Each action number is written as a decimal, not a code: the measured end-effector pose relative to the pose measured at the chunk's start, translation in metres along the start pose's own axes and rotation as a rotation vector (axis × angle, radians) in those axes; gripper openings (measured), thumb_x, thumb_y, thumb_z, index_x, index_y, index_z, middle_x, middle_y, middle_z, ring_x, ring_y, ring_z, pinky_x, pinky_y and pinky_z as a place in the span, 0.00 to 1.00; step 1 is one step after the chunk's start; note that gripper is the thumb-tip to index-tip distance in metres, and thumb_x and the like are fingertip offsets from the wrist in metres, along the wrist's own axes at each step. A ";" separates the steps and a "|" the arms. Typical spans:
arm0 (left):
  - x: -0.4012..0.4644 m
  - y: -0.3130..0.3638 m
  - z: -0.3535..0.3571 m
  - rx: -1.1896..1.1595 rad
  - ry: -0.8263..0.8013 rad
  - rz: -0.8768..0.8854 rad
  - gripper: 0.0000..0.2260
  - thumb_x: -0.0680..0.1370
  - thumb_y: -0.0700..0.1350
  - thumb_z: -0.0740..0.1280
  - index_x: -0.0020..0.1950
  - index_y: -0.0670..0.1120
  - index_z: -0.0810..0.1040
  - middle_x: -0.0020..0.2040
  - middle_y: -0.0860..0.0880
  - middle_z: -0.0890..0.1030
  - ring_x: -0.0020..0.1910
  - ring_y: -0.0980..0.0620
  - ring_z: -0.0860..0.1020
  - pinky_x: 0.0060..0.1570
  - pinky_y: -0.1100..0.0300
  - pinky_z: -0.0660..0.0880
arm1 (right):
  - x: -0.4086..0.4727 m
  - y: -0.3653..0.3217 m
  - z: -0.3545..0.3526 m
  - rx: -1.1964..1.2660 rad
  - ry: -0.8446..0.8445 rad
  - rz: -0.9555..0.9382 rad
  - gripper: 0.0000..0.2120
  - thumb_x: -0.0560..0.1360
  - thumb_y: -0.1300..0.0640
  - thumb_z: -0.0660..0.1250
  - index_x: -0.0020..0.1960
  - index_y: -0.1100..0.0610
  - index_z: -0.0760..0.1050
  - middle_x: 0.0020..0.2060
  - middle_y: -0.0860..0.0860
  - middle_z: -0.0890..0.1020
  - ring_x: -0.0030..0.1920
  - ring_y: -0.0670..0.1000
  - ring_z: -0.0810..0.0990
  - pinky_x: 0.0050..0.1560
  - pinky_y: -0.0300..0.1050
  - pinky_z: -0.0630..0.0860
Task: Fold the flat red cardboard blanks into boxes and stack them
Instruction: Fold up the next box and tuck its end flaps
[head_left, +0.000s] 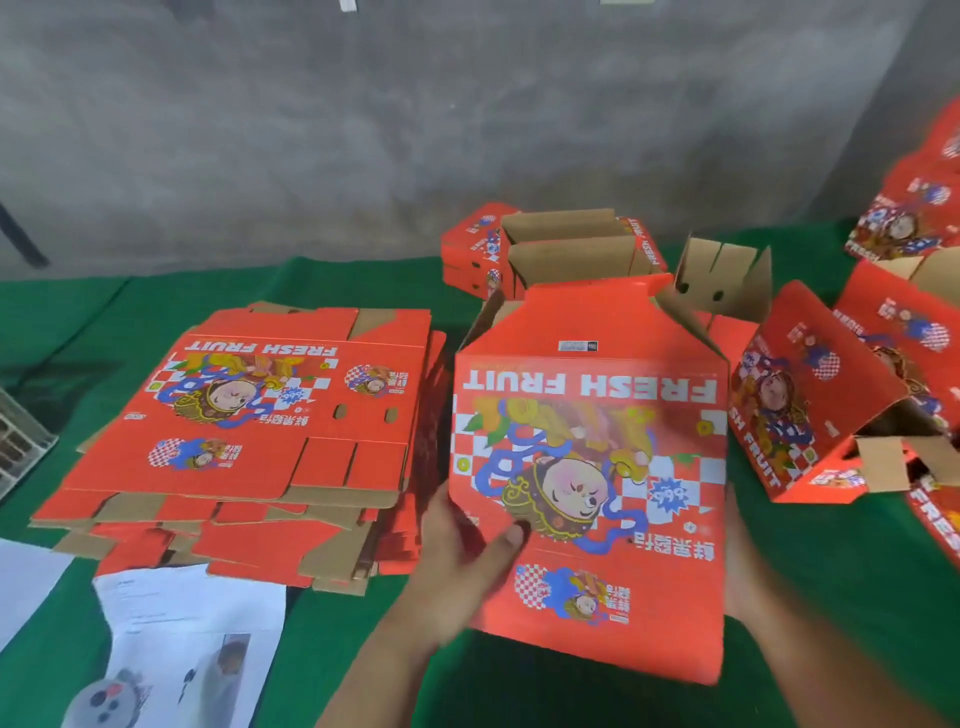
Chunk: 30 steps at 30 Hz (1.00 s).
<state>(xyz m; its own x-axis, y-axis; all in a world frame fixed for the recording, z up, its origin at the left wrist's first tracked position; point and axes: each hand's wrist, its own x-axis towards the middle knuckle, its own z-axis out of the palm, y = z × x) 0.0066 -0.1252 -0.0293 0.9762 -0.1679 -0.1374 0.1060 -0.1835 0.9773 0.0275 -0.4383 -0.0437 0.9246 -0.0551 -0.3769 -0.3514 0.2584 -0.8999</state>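
Note:
I hold a partly folded red "FRESH FRUIT" box (587, 467) above the green table, its printed face toward me and its top flaps open at the far end. My left hand (457, 566) grips its left edge, thumb lying across the printed face. My right hand (740, 566) holds the right edge, mostly hidden behind the cardboard. A thick pile of flat red blanks (249, 441) lies to the left. Folded boxes (550, 254) sit stacked at the back, with more (831, 395) tumbled on the right.
The green table cloth (857, 597) covers the work surface below a grey wall. White printed paper sheets (192, 644) lie at the near left. A grey crate edge (21, 447) shows at the far left. An open brown flap (727, 280) stands behind the held box.

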 end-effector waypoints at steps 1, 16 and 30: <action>-0.003 -0.005 0.012 0.075 -0.059 -0.059 0.53 0.68 0.71 0.74 0.82 0.64 0.42 0.80 0.55 0.60 0.81 0.55 0.57 0.80 0.49 0.59 | -0.004 0.001 0.002 0.068 -0.088 -0.006 0.36 0.76 0.26 0.60 0.67 0.53 0.81 0.60 0.60 0.84 0.58 0.60 0.85 0.49 0.53 0.83; 0.027 0.031 0.064 -0.330 -0.102 0.197 0.27 0.76 0.50 0.77 0.73 0.54 0.71 0.62 0.51 0.84 0.53 0.57 0.82 0.50 0.64 0.78 | -0.044 0.014 0.075 -0.447 0.564 -0.684 0.20 0.68 0.37 0.70 0.51 0.44 0.67 0.49 0.47 0.75 0.51 0.52 0.74 0.53 0.51 0.72; 0.043 -0.002 -0.010 -0.180 -0.181 0.090 0.23 0.79 0.51 0.76 0.72 0.51 0.77 0.66 0.42 0.83 0.65 0.39 0.81 0.66 0.38 0.77 | 0.032 -0.073 0.027 -0.215 0.190 -0.395 0.27 0.79 0.39 0.63 0.76 0.41 0.66 0.72 0.40 0.71 0.68 0.33 0.71 0.67 0.34 0.64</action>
<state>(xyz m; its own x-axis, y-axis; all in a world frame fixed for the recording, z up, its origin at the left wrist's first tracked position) 0.0505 -0.1226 -0.0356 0.9353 -0.3488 -0.0596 0.0682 0.0124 0.9976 0.0862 -0.4331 0.0157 0.9572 -0.2893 -0.0131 -0.0204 -0.0220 -0.9996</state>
